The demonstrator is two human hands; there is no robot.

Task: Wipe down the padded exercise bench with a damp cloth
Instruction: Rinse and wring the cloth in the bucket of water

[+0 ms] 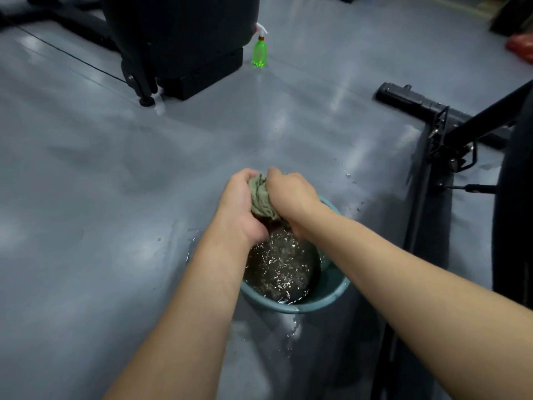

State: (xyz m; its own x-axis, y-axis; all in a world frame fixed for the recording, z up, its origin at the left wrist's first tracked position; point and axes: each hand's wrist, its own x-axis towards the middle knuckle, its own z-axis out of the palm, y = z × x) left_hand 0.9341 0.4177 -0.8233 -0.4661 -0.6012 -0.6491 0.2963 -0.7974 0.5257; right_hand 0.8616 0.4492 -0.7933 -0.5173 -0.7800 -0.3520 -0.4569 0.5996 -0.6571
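Observation:
A wet grey-green cloth [260,197] is bunched between my two hands above a teal bucket [326,298] of dark, rippling water. My left hand [239,206] grips the cloth from the left and my right hand [290,194] grips it from the right, fingers curled round it. The cloth's lower end hangs just over the water. The black frame of an exercise bench [450,131] stands at the right, and its dark padded edge [513,215] runs down the right border.
A green spray bottle [259,51] with a white trigger stands on the grey floor at the back. A large black machine base [178,44] sits behind it to the left. Water drops lie on the floor around the bucket. A red object [520,47] lies far right.

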